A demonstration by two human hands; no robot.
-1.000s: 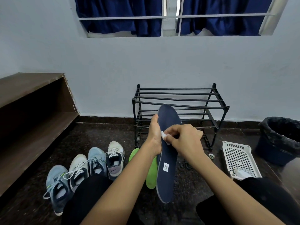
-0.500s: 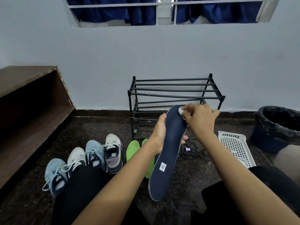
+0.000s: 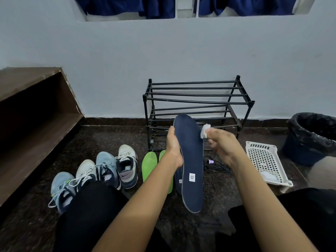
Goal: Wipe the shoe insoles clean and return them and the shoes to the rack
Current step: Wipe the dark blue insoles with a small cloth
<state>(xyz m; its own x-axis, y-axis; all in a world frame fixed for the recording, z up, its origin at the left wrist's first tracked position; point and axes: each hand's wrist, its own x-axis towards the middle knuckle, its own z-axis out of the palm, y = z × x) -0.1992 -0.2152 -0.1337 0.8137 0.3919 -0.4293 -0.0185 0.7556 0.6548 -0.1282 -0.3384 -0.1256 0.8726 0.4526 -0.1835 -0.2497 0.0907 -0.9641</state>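
Gripped upright by the left hand (image 3: 173, 148), the navy insole (image 3: 191, 160) points toe-up; the right hand (image 3: 223, 144) pinches a white wipe (image 3: 205, 130).

Scene is being lit softly and evenly, with a cool bluish cast being thrown over the wall (image 3: 181, 51). Daylight is being mostly blocked by the dark curtains (image 3: 127, 7) at the top edge; a pale strip is being let through beneath them. The floor (image 3: 112, 137) is being shown dim and grainy, and the wooden shelf (image 3: 36, 113) interior is being lost in shadow. Lines are being bowed near the edges. The right hand (image 3: 224, 145) is being slightly smeared by motion blur.
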